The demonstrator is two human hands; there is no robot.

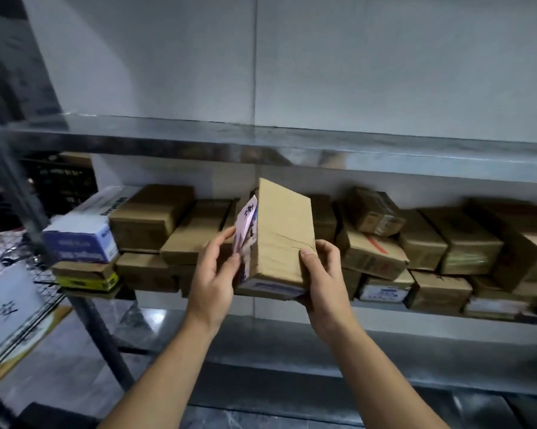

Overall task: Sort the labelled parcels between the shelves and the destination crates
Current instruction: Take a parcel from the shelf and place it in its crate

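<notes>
Creased oblong cardboard parcel (pixel 284 233) (matte brown)

Mid shelf (pixel 431 329) under upper shelf (pixel 292 144); stacked boxes (pixel 446 243) fill it L to R. In front, parcel (pixel 284 233) btwn L hand (pixel 213 274) & R hand (pixel 326 283), label (pixel 245 224) on its L face.
</notes>
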